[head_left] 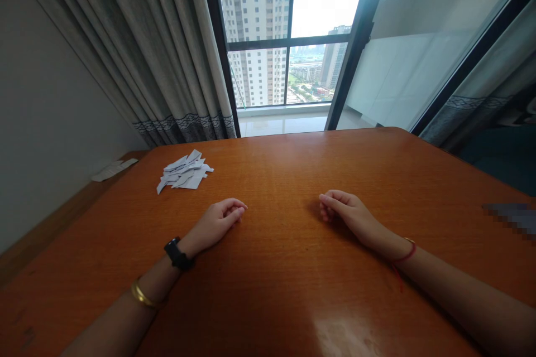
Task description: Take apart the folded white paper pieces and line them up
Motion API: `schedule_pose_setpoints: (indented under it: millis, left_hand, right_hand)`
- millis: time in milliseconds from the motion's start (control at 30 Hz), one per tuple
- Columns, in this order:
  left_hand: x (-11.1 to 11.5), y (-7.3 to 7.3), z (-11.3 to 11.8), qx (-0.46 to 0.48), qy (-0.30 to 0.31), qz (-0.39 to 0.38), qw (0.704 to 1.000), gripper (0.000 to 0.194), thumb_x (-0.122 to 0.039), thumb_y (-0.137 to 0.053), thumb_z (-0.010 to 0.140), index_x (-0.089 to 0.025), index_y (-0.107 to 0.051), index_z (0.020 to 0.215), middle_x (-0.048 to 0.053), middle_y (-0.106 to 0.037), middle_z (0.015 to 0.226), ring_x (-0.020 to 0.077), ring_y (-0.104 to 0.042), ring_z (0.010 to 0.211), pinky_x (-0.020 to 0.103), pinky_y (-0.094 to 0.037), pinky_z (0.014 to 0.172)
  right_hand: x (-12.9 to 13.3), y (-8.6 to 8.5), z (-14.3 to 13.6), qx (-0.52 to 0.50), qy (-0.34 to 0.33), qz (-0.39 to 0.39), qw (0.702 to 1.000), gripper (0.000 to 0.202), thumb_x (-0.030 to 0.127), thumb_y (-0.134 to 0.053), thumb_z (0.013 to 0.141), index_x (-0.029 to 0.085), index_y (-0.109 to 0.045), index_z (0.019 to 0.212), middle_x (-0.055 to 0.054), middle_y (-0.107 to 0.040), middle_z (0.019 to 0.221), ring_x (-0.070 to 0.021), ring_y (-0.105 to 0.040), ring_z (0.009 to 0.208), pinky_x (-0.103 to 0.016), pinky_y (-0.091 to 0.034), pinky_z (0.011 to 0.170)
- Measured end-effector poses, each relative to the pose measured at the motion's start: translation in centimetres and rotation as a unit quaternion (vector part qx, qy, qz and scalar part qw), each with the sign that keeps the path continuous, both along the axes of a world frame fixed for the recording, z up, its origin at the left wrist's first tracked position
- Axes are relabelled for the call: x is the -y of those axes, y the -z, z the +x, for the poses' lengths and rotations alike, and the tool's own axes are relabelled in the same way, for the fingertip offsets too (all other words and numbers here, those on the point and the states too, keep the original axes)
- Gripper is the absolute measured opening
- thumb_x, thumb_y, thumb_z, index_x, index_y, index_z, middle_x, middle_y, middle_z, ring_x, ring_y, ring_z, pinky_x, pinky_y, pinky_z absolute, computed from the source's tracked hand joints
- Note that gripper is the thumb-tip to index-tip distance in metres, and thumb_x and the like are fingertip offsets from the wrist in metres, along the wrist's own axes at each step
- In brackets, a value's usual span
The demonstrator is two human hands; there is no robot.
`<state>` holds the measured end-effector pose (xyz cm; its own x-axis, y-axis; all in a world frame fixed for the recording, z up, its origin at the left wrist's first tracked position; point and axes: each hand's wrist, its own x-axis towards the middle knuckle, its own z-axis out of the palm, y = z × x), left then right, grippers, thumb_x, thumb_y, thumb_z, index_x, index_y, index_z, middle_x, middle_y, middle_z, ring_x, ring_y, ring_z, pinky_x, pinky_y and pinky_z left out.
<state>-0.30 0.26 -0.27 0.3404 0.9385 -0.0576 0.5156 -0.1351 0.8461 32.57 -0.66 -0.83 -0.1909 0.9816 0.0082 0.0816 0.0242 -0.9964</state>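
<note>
Here, a small pile of white paper pieces [186, 172] is lying on the brown table [268, 290]. Nearer, to its right, the left hand [218, 222] is resting; then the right hand [348, 213]. Both are curling loosely; whether fingertips are meeting, I cannot tell.

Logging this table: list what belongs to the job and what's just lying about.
Job, apparently: paper scraps, nearest the left hand; table, beneath it and the right hand.

Just lying about: pale strips by the wall; blurred grey object at right.
</note>
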Motion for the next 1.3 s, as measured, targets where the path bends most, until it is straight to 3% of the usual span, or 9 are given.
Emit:
schedule_pose_setpoints:
  millis: [1300]
  left_hand:
    - [0.07,-0.12,0.13,0.002,-0.011,0.007,1.000,0.037,-0.048,-0.052,0.086,-0.017,-0.064,0.101,0.003,-0.063,0.077,0.0164,-0.057,0.068,0.026,-0.045,0.063]
  right_hand:
    - [0.07,-0.38,-0.21,0.006,0.003,-0.002,1.000,0.042,0.055,-0.063,0.078,0.019,-0.052,0.059,-0.001,-0.057,0.059,-0.0128,-0.048,0.056,-0.027,-0.039,0.056]
